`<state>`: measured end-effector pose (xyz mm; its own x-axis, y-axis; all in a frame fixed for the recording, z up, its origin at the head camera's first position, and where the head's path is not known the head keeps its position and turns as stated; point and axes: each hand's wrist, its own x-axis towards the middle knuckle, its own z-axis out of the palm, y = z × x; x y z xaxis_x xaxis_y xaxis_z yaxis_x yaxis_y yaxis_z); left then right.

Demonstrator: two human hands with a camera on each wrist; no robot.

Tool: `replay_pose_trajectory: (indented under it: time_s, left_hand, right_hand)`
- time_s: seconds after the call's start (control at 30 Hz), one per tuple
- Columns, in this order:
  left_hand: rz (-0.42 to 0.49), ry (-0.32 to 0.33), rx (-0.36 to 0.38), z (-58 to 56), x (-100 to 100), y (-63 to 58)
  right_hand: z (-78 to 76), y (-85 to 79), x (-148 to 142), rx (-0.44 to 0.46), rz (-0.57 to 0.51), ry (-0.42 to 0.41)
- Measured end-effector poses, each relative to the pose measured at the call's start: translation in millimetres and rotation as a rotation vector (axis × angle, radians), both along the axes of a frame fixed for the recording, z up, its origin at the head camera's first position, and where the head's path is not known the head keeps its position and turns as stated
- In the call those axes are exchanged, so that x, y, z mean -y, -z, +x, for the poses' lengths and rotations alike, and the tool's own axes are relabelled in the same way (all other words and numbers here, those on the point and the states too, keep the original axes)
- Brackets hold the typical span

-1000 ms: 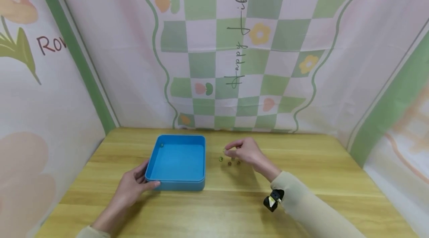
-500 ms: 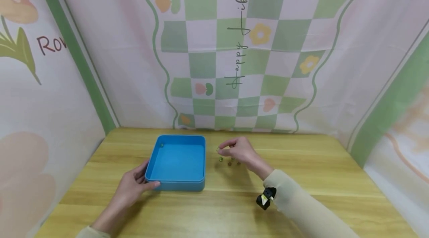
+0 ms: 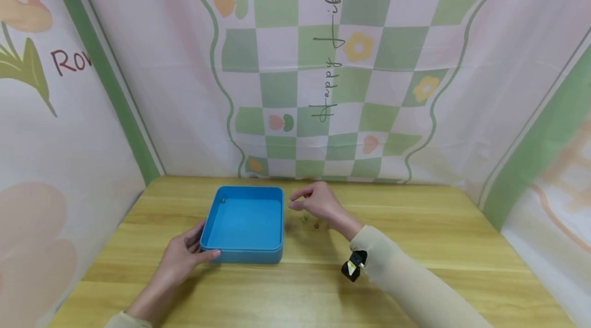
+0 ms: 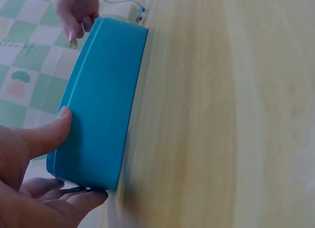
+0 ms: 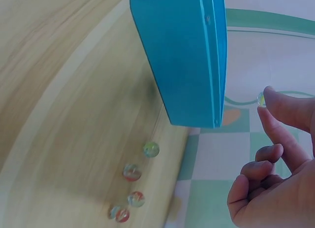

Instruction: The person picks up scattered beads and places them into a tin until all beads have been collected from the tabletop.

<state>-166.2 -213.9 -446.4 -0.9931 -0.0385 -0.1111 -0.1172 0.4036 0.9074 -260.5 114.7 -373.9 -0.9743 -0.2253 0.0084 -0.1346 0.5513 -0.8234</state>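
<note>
Plainly, blue box (image 3: 247, 223) opens upward; long axis unclear.

A pinched clear marble (image 5: 261, 99) hovers near the blue box (image 3: 247, 256).

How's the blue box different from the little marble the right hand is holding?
The blue box is much bigger than the marble. The box is plain blue; the marble looks see-through with some yellow-green. The box sits on the table, while the marble is pinched up in the air by the right hand.

Both are held: the left hand grips the box.
</note>
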Motion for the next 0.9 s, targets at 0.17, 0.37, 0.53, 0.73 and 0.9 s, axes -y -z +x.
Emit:
replay_pose_trajectory:
  time_s: [0.17, 0.37, 0.53, 0.73, 0.9]
  left_hand:
    - [-0.001, -0.005, 0.0, 1.6, 0, -0.3]
    - [0.003, -0.01, 0.002, 1.6, 1, 0.5]
    - [-0.009, -0.007, -0.007, 0.9, 2, 0.1]
    - [0.002, 0.003, -0.025, 1.3, 2, -0.4]
    - [0.014, 0.002, -0.02, 1.3, 0, 1.2]
  right_hand:
    - [-1.4, 0.2, 11, 0.014, -0.022, -0.021]
    - [-3.2, 0.6, 21, 0.01, -0.029, -0.051]
    - [-7.0, -1.1, 28, 0.009, -0.014, -0.06]
    - [-12.1, -0.7, 36, 0.014, -0.01, -0.075]
    - [-13.3, -2.6, 43, 0.017, 0.014, -0.076]
